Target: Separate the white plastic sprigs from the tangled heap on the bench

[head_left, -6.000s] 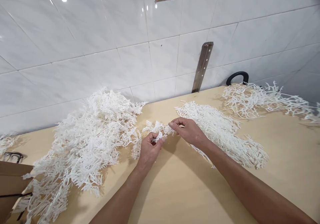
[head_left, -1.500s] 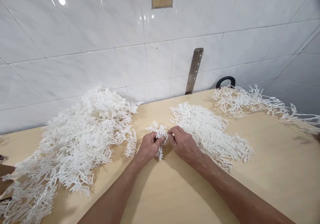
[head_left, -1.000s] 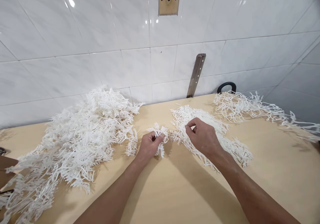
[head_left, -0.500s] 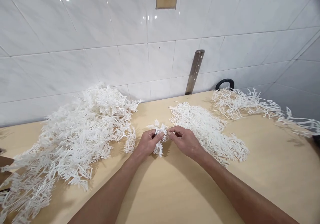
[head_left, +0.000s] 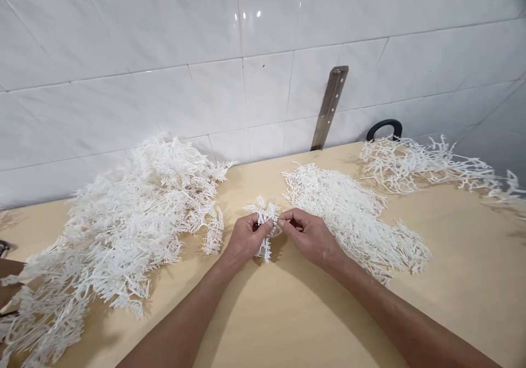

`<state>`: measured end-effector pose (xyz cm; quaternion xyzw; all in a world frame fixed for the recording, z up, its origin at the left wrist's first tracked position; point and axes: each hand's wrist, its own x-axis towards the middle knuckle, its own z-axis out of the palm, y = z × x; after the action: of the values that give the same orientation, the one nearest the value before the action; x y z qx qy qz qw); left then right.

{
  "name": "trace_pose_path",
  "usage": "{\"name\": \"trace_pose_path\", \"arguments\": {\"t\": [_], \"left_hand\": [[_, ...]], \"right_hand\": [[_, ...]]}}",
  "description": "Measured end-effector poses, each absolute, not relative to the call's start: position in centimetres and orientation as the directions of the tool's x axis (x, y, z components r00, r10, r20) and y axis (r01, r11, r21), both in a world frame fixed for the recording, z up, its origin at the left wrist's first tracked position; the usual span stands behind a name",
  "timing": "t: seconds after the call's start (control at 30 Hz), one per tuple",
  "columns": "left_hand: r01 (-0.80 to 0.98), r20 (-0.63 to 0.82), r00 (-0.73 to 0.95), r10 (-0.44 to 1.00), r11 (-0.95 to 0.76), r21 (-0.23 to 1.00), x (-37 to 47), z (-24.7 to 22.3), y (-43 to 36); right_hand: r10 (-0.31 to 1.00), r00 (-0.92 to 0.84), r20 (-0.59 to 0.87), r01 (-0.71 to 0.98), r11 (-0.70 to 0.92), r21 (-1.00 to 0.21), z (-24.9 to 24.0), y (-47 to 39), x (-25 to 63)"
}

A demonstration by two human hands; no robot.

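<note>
A small white branching sprig [head_left: 263,250] is between my two hands at the middle of the table. My left hand [head_left: 249,236] is closed on it, thumb and fingers pinched at its centre. At its right side my right hand [head_left: 306,233] pinches thumb and forefinger together; what lies between those fingertips is too small to make out. A large heap of white frilly sprigs [head_left: 135,220] spreads to the left. Just right of my right hand lies a flatter pile of thin white sprigs [head_left: 349,209].
Looser white branches [head_left: 411,168] lie at the back right of the wooden table [head_left: 329,329]. Behind them is a black curved handle [head_left: 384,126]. A metal strip [head_left: 330,107] leans against the tiled wall [head_left: 164,105]. Something brown [head_left: 10,269] is at the left edge.
The view has shifted a little, so the wall plate sits higher and the right-hand items appear farther right. Both hands keep nearly the same pose at the sprig.
</note>
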<state>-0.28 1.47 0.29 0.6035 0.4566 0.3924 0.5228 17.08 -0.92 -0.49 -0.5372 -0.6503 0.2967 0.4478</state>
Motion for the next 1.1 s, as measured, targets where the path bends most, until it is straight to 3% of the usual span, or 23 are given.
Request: {"name": "trace_pose_path", "arguments": {"t": [0.23, 0.37, 0.43, 0.53, 0.67, 0.73, 0.9, 1.1], "left_hand": [[0.217, 0.027, 0.295, 0.955, -0.095, 0.971, 0.1, 0.3, 1.2], [0.228, 0.028, 0.301, 0.953, -0.101, 0.969, 0.1, 0.4, 1.0], [0.228, 0.027, 0.318, 0.948, -0.104, 0.968, 0.0, 0.3, 1.0], [0.231, 0.027, 0.344, 0.939, -0.113, 0.966, 0.0, 0.1, 1.1], [0.245, 0.042, 0.293, 0.955, -0.118, 0.962, 0.1, -0.1, 1.5], [0.244, 0.059, 0.268, 0.961, -0.127, 0.961, 0.1, -0.2, 1.5], [0.296, 0.112, 0.262, 0.958, -0.19, 0.936, 0.2, -0.6, 0.8], [0.24, 0.105, 0.25, 0.962, -0.166, 0.956, 0.3, -1.0, 0.1]], "right_hand": [[0.976, 0.017, 0.219, 0.413, 0.192, -0.89, -0.9, -1.4, 17.2], [0.964, 0.015, 0.265, 0.488, 0.224, -0.843, -0.9, -1.6, 17.3], [0.925, -0.005, 0.38, 0.582, 0.311, -0.751, -0.9, -1.6, 17.2], [0.819, -0.086, 0.568, 0.733, 0.437, -0.521, -1.0, -1.5, 16.8], [0.762, -0.146, 0.631, 0.849, 0.424, -0.315, -1.0, -1.3, 16.1], [0.775, -0.125, 0.619, 0.86, 0.396, -0.322, -1.1, -1.2, 15.8], [0.875, 0.096, 0.474, 0.815, 0.205, -0.542, -1.5, -0.9, 16.1], [0.753, 0.172, 0.636, 0.861, 0.199, -0.469, -0.8, -0.5, 19.3]]}}
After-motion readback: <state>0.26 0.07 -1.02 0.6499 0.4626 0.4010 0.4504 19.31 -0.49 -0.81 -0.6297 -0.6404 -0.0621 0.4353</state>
